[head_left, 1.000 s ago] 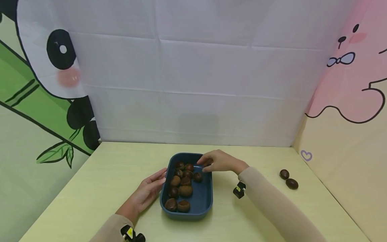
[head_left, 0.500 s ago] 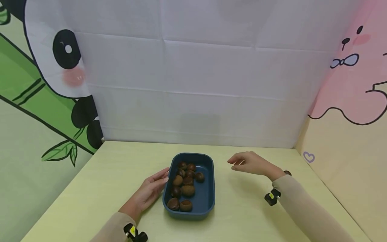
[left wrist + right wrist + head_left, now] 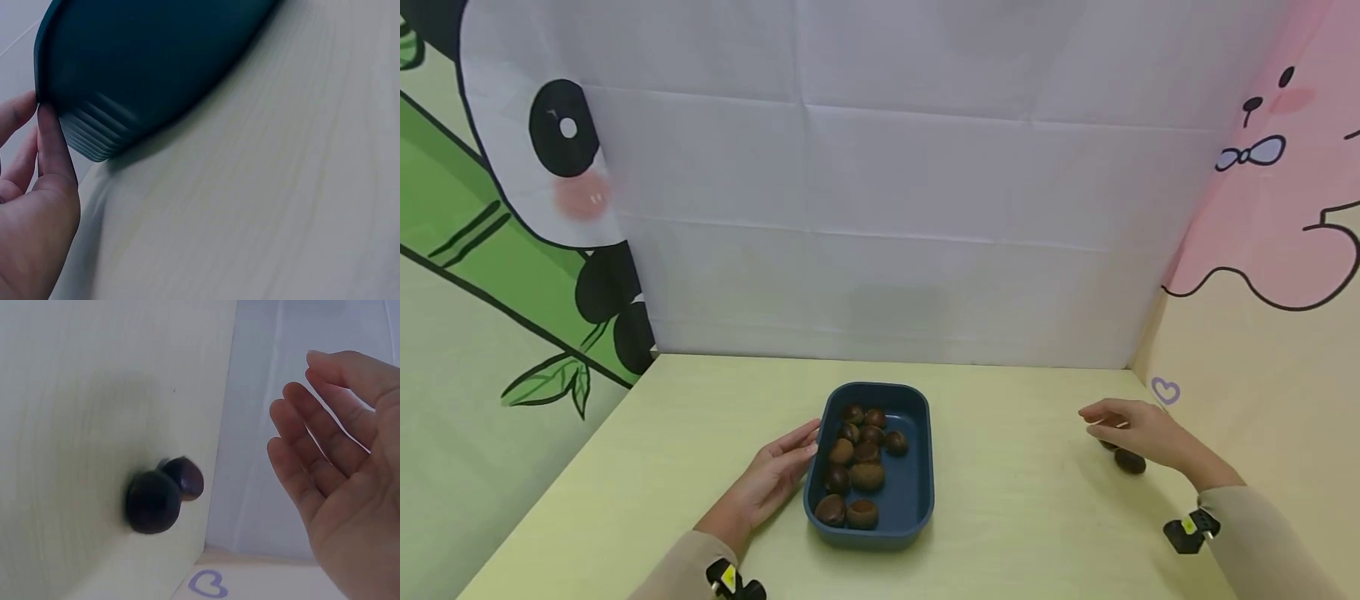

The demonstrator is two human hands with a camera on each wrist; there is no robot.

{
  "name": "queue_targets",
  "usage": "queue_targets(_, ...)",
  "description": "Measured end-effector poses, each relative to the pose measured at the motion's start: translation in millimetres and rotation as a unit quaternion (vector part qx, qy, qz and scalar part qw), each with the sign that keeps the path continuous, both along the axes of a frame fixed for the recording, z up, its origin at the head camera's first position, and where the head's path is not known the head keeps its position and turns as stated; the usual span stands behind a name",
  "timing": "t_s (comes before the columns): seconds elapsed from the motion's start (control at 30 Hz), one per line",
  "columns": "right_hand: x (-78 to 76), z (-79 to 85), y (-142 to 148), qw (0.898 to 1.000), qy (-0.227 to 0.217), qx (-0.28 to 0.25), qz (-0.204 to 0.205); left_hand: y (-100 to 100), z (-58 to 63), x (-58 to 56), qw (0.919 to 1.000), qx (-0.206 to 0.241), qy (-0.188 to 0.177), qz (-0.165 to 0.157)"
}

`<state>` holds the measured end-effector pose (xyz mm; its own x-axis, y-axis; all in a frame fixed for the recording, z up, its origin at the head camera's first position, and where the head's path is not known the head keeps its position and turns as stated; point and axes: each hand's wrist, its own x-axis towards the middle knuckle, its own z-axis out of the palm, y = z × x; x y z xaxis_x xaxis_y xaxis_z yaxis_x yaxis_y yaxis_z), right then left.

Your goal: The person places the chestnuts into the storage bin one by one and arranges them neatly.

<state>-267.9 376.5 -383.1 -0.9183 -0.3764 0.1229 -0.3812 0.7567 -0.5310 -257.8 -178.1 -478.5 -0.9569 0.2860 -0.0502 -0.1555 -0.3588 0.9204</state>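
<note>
A blue rectangular container (image 3: 912, 487) stands on the table with several brown chestnuts (image 3: 867, 477) inside, mostly along its left side. My left hand (image 3: 772, 477) touches the container's left side with its fingers fairly straight. In the left wrist view, fingertips of the left hand (image 3: 37, 181) meet the rim of the dark container (image 3: 162, 56). My right hand (image 3: 1142, 432) hovers over two loose chestnuts (image 3: 1130, 462) at the right, one partly hidden beneath it. From the right wrist, both dark chestnuts (image 3: 153, 503) lie apart from the relaxed, empty right hand (image 3: 344, 450).
The pale yellow table (image 3: 1000, 500) ends at a white cloth wall (image 3: 910, 208) behind. A wall with a pink animal (image 3: 1247, 217) flanks the right side, and a panda-and-bamboo wall (image 3: 535, 275) the left.
My right hand has gone from inside the container's right edge out to the loose chestnuts at the right. My left hand has stayed at the container, and the chestnuts inside look unchanged.
</note>
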Motion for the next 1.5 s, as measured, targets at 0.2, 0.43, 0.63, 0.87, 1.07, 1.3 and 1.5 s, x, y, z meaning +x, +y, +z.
queue_targets(0.2,10.1,-15.8,35.2,0.998,-0.023,0.024,-0.048,0.1,1.0,1.6,1.0,0.005,0.002,0.006)
queue_targets(0.43,12.3,-44.1,59.7,0.991,-0.085,0.022,-0.103,0.6,-0.8,1.0,0.9999,0.008,-0.003,0.013)
queue_targets(0.63,10.2,-58.3,64.7,0.988,-0.095,0.021,-0.123,-0.1,-1.9,0.1,0.9999,0.011,-0.004,0.002)
queue_targets(0.87,8.5,-58.3,64.3,0.987,-0.093,0.026,-0.13,-0.4,-1.2,1.1,0.9999,0.015,-0.004,0.005)
queue_targets(1.07,10.5,-55.5,61.8,0.984,-0.099,0.031,-0.144,0.1,1.6,1.9,0.9998,0.015,-0.008,0.006)
queue_targets(1.3,12.7,-52.8,62.7,0.983,-0.095,0.04,-0.15,0.8,2.8,2.0,0.9998,0.013,-0.011,0.005)
queue_targets(1.5,15.0,-42.5,57.5,0.988,-0.082,0.044,-0.121,0.1,1.4,1.6,0.9999,0.005,-0.009,0.005)
